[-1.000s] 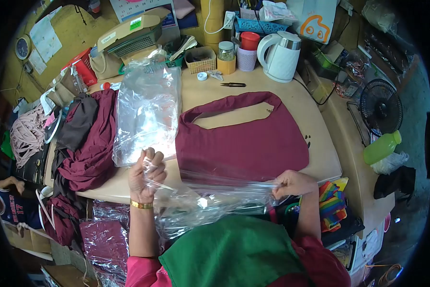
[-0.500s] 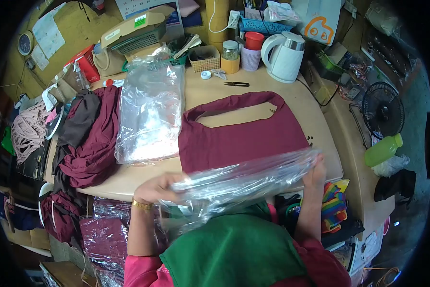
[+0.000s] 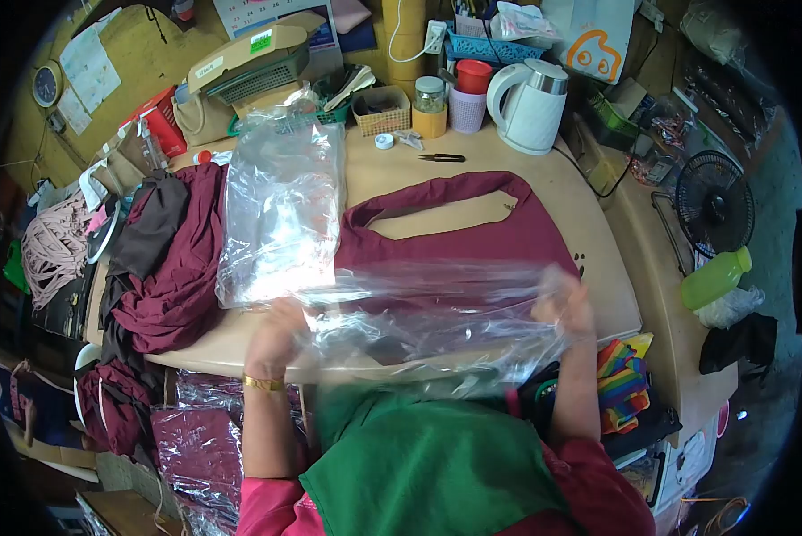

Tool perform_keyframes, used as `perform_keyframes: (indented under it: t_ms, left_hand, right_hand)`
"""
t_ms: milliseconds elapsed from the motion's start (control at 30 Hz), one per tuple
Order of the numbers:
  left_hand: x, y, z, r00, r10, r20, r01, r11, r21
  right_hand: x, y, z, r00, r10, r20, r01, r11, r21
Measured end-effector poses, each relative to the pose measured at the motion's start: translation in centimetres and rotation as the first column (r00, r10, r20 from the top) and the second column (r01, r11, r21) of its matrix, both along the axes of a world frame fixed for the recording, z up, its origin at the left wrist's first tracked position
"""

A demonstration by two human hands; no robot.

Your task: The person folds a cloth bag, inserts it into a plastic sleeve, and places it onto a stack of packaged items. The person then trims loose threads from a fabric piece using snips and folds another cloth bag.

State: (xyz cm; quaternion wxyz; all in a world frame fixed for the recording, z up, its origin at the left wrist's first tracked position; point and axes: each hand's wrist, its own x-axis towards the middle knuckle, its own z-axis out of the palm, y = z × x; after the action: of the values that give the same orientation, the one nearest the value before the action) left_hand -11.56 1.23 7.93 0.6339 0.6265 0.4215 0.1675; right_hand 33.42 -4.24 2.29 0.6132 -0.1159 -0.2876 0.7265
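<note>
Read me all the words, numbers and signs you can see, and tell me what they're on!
No word or number reads clearly.
Calendar: printed numbers, too small to be sure of.
Green label on the cardboard box: too blurred to read.
White label on the same box: too blurred to read.
Round clock: marks too small to read.
Pale paper sheet beside the clock: too small to read.

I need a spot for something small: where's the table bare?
Bare tabletop lies between the maroon bag and black snips, and between bag and white kettle. Crowded: left, with maroon cloth and a clear plastic stack; front, where left hand and right hand hold plastic film.
</note>
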Motion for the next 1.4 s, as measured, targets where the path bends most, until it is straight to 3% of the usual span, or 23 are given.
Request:
perform_keyframes:
  t_ms: [67,100,167,200,267,367,400,433,533,600,667,733,767,800,833,900,933,1000,1067,1167,1200,1333,1400]
  left_hand:
    - [-0.6,1.6,-2.0,0.593,0.174,0.787,0.039,0.969,-0.244]
    - [-0.4,2.0,-1.7,0.170,0.296,0.940,0.135,0.938,-0.319]
    - [-1.0,1.1,-0.3,0.159,0.297,0.941,0.321,0.886,-0.334]
    - [-1.0,0.7,0.7,0.607,-0.086,0.790,0.126,0.992,0.011]
    - [-1.4,0.4,1.2,0.949,-0.315,0.004,0.313,0.946,0.083]
    - [-3.1,0.2,-2.3,0.916,0.225,0.332,-0.235,0.972,-0.009]
    - [-2.4,0.1,-1.3,0.728,0.408,0.551,-0.417,0.901,-0.116]
    - [-1.8,0.1,-0.3,0.497,0.495,0.713,-0.536,0.821,-0.197]
    - [-3.0,2.6,-2.2,0.076,0.089,0.993,0.396,0.911,-0.112]
    - [-2.8,1.2,-0.4,0.846,-0.239,0.477,0.164,0.967,0.194]
    - [-1.7,0.7,0.9,0.967,-0.243,-0.073,0.252,0.954,0.161]
    - [-1.8,0.5,-0.2,0.969,-0.164,-0.183,0.166,0.986,-0.002]
    - [-2.6,0.8,-2.1,0.935,0.219,0.278,-0.224,0.975,-0.013]
    - [-2.8,1.0,-2.6,0.562,0.519,0.644,-0.536,0.822,-0.194]
    - [-2.8,1.5,-3.0,0.422,0.427,0.800,-0.349,0.891,-0.292]
    - [-3.3,2.8,-4.1,0.083,0.235,0.968,0.304,0.919,-0.249]
    - [-3.0,1.1,-3.2,0.073,0.415,0.907,0.449,0.798,-0.401]
    - [-2.9,0.1,-2.7,0.741,-0.092,0.665,-0.016,0.988,0.155]
    - [-1.0,-0.2,0.5,0.940,-0.339,0.029,0.337,0.941,0.040]
    - [-3.6,0.5,-3.3,0.864,0.192,0.466,-0.177,0.981,-0.077]
    - [-3.4,1.1,-2.6,0.672,0.326,0.665,-0.324,0.937,-0.132]
    - [-2.7,0.9,-2.4,0.262,0.680,0.684,-0.502,0.702,-0.505]
    - [-4.8,1.2,-3.4,0.407,0.594,0.694,-0.408,0.798,-0.443]
  right_hand:
    - [-1.2,-0.7,2.3,0.799,0.213,0.563,-0.273,0.962,0.022]
    - [-1.9,-0.4,3.9,0.299,0.229,0.926,-0.649,0.760,0.022]
    - [-1.8,-0.3,2.9,0.417,0.133,0.899,-0.631,0.754,0.181]
    - [-2.2,-0.9,2.6,0.801,-0.066,0.595,-0.068,0.977,0.200]
    - [-2.3,-0.9,2.4,0.865,-0.445,0.230,0.470,0.881,-0.063]
    - [-1.7,0.3,3.2,0.989,0.010,-0.145,-0.003,0.999,0.050]
    - [-1.9,-0.1,5.0,0.787,0.147,0.600,-0.225,0.973,0.058]
    - [-2.1,-0.2,6.0,0.102,0.148,0.984,-0.381,0.919,-0.099]
    - [-1.6,-0.1,1.8,0.503,-0.007,0.864,-0.366,0.904,0.220]
    - [-0.9,-0.1,-0.9,0.928,-0.206,0.311,0.225,0.974,-0.023]
    - [-1.1,0.7,-0.4,0.937,-0.344,0.064,0.344,0.939,0.013]
    - [-2.2,0.6,1.7,0.983,0.038,-0.177,-0.043,0.999,-0.021]
    - [-2.7,0.4,2.9,0.954,0.163,-0.252,-0.173,0.985,-0.018]
    - [-3.1,0.2,4.5,0.826,0.271,0.494,-0.361,0.928,0.094]
    - [-3.4,0.1,5.4,0.241,0.122,0.963,-0.557,0.830,0.034]
    - [-3.0,0.0,3.1,0.485,0.113,0.867,-0.457,0.878,0.141]
    - [-3.0,-0.3,2.3,0.697,0.081,0.713,-0.328,0.919,0.216]
    - [-3.5,0.2,1.7,0.990,-0.111,0.087,0.084,0.959,0.271]
    - [-2.9,1.7,1.1,0.979,-0.088,-0.182,0.140,0.944,0.298]
    - [-2.6,2.1,1.2,0.969,0.217,-0.118,-0.183,0.951,0.249]
    - [-2.5,1.8,0.7,0.887,0.120,0.446,-0.220,0.959,0.179]
    - [-3.7,0.8,2.1,0.253,0.319,0.913,-0.684,0.727,-0.064]
    - [-3.5,0.1,2.2,0.667,0.192,0.720,-0.405,0.904,0.134]
